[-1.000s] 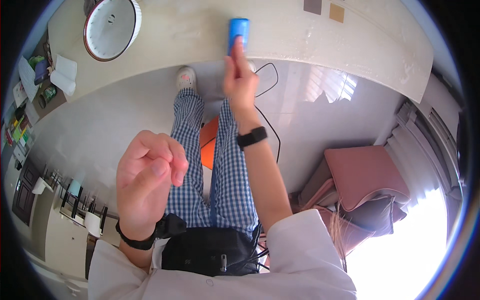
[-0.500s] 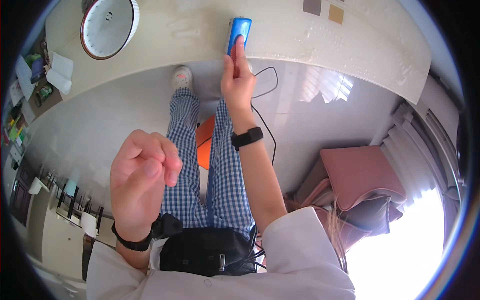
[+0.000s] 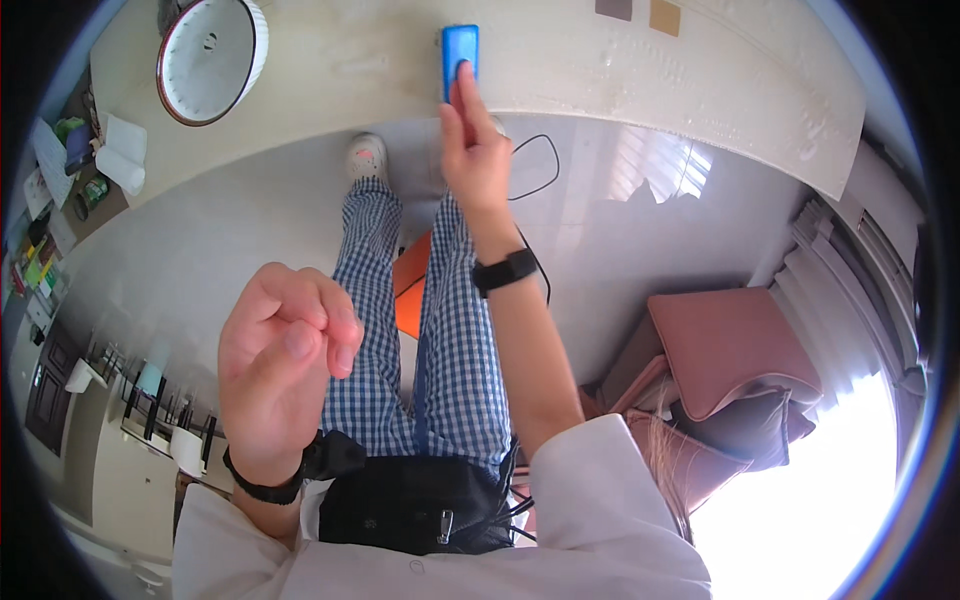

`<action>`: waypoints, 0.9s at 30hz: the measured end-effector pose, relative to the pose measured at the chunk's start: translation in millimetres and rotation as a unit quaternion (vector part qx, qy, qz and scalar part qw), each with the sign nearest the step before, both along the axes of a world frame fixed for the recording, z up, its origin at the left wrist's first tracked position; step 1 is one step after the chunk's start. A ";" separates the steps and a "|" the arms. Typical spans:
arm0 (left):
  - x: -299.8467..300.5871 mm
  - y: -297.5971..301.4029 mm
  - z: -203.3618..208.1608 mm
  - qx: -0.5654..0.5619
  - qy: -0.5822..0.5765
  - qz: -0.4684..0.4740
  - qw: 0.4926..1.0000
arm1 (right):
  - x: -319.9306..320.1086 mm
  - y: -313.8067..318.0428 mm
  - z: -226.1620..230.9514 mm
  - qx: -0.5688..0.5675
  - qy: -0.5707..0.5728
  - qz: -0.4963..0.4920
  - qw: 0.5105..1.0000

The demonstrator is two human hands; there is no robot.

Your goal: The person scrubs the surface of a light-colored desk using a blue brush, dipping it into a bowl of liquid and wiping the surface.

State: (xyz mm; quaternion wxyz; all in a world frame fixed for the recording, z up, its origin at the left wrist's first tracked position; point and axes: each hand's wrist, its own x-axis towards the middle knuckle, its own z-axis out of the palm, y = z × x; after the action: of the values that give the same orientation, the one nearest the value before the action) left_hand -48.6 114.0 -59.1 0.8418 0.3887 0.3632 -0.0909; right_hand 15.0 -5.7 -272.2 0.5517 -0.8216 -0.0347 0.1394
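Observation:
My right hand reaches over the near edge of the pale table. It is closed on the near end of a blue rectangular block, which is at the tabletop; its exact kind is unclear. The index finger presses along the block's upper face, and my fingers hide its near end. Lower left, well apart from the table, my left hand hovers in the air. Its fingers are curled toward the thumb, with nothing visible in them.
A white, ribbed, dark-rimmed round dish or shade stands at the table's far left. Droplets dot the tabletop's right side. A black cord runs over the floor by my legs. Pink cushioned seating sits on the right, and an orange object shows between my legs.
My right hand and the blue block have shifted slightly left and away from me, and the block has turned a little straighter. My left hand has hardly moved. The whole view shifts slightly.

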 end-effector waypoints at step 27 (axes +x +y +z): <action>-1.4 -9.3 -4.0 -0.001 0.013 0.016 1.000 | 13.6 -9.3 5.4 -0.019 -0.005 0.004 1.000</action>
State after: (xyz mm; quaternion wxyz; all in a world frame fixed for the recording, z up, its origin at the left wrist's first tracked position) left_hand -50.0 104.8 -63.1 0.8390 0.3805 0.3799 -0.0830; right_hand 28.6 -15.0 -266.7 0.5355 -0.8323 -0.0382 0.1384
